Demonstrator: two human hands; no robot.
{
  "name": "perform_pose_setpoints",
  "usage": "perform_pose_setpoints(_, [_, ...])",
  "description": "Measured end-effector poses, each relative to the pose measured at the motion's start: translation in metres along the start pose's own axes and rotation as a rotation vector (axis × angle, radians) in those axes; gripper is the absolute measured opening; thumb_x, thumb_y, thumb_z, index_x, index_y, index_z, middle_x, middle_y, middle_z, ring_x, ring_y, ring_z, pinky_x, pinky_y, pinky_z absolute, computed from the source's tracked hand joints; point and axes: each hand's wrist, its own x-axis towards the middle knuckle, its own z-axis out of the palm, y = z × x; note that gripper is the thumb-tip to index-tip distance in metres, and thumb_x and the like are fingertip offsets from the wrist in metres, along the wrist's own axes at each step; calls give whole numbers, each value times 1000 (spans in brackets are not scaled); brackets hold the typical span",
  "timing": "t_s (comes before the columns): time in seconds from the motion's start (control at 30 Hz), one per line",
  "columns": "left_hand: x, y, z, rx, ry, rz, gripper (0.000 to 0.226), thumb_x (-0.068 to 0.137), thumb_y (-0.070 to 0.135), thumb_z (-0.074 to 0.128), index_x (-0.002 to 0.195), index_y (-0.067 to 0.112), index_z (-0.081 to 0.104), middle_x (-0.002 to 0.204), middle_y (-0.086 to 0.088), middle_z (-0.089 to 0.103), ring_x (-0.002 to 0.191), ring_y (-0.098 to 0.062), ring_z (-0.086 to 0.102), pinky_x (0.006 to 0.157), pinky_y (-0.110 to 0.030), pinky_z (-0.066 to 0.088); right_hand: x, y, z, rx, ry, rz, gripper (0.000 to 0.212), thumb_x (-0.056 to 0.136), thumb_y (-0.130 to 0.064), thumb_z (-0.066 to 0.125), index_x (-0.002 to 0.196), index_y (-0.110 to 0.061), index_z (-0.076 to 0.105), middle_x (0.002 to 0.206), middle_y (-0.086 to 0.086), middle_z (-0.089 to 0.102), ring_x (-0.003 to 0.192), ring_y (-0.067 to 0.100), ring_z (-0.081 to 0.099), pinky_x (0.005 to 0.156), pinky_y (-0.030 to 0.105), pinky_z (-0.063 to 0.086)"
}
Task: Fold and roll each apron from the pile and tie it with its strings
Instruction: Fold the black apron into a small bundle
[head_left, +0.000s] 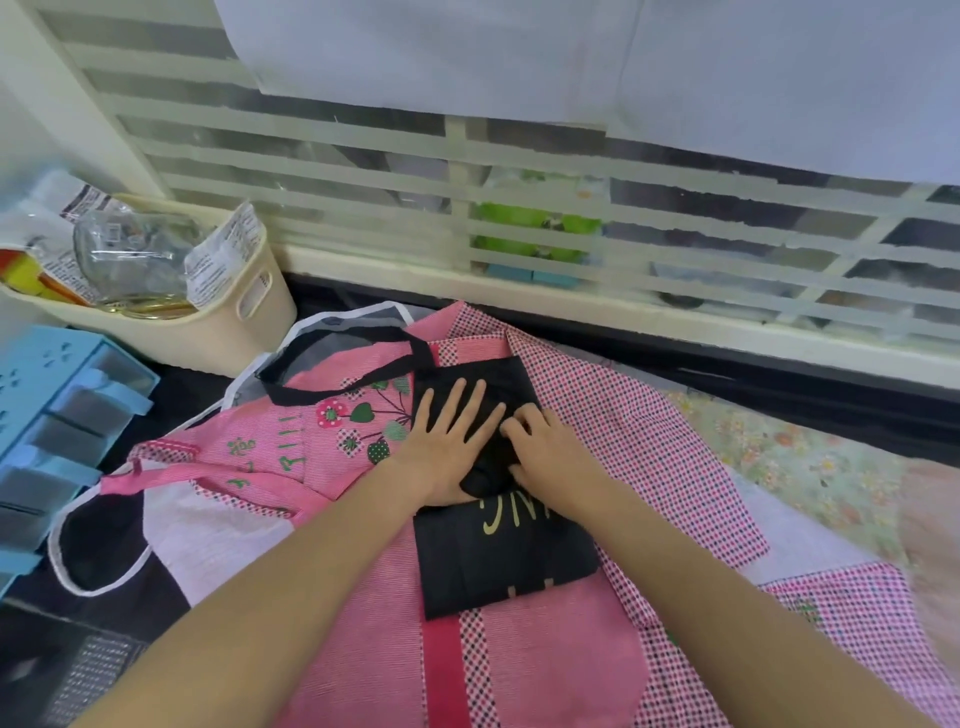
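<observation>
Head view, black apron under both hands, left hand flat, right hand bunching fabric

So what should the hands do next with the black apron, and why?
Probably keep rolling. The left hand lies flat on the black apron, the right hand curls round a small bunched roll at its middle, and the lettered part still lies flat.

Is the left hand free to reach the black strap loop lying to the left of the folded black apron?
Probably yes. The left hand lies flat and open on the folded black cloth apron, holding nothing. The black strap loop lies uncovered on the pink aprons just beyond it, with nothing in between.
</observation>
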Motion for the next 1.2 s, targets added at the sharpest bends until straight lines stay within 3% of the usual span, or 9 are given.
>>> perform_pose_setpoints(0.2, [-18,-10,4,34,-50,-56,100,89,53,49,145,14,-24,152,-15,-29,141,-33,-25,111,-53,-13,14,1,-9,52,-154,99,61,95,-32,51,147,-20,22,147,10,22,131,29,26,108,38,32])
perform_pose_setpoints(0.33, [-41,-32,8,0,12,-32,100,87,62,44,146,12,-20,151,-10,-28,142,-26,-21,110,-44,-15,-1,7,-20,83,39,55,45,99,-32,41,142,-17,35,140,5,37,128,22,35,107,34,33])
perform_pose_setpoints(0.5, [-66,-25,15,-268,579,76,52,86,38,40,121,6,60,129,-10,58,115,-25,57,106,-37,36,-47,8,-27,-38,280,-209,23,83,-27,65,102,-14,60,107,4,57,94,20,55,79,37,53])
perform_pose_setpoints(0.57, [-67,-8,20,-343,479,168,58,93,45,29,132,8,52,140,-4,50,129,-20,46,108,-38,37,-62,3,-22,-98,226,-282,26,78,-33,68,96,-17,59,104,1,58,89,18,56,74,34,55])
perform_pose_setpoints(0.63, [-73,5,23,-295,227,180,88,83,68,-3,149,15,21,156,4,15,145,-14,11,116,-32,9,-75,-2,-14,-146,131,-307,36,79,-43,63,105,-18,58,114,1,56,100,19,54,85,38,52])
perform_pose_setpoints(0.77, [-80,5,33,-266,-7,69,117,50,74,-29,151,24,-1,159,3,-5,146,-17,-7,116,-33,-5,-88,-1,0,-138,-140,-218,75,86,-50,54,146,-17,26,154,1,19,143,21,14,119,38,9])
perform_pose_setpoints(1.0, [-92,-9,24,-750,-21,-67,69,86,70,23,135,27,46,147,5,37,141,-14,26,117,-35,13,-73,-12,-2,-178,-131,-200,57,89,-19,52,142,-13,31,145,4,32,134,21,31,113,35,26])
perform_pose_setpoints(1.1, [-97,-19,17,-1194,-17,-152,80,66,90,32,117,35,58,133,10,51,127,-8,43,112,-28,25,-59,-13,-19,12,-142,-97,36,82,-27,59,117,-21,53,110,-5,56,104,15,53,102,35,34])
perform_pose_setpoints(1.2, [-101,-25,19,-1205,-12,-162,77,43,97,46,102,48,55,118,20,57,112,0,52,102,-21,35,-46,-11,-32,316,-229,18,21,78,-27,66,98,-23,60,85,-7,60,83,14,58,84,31,47])
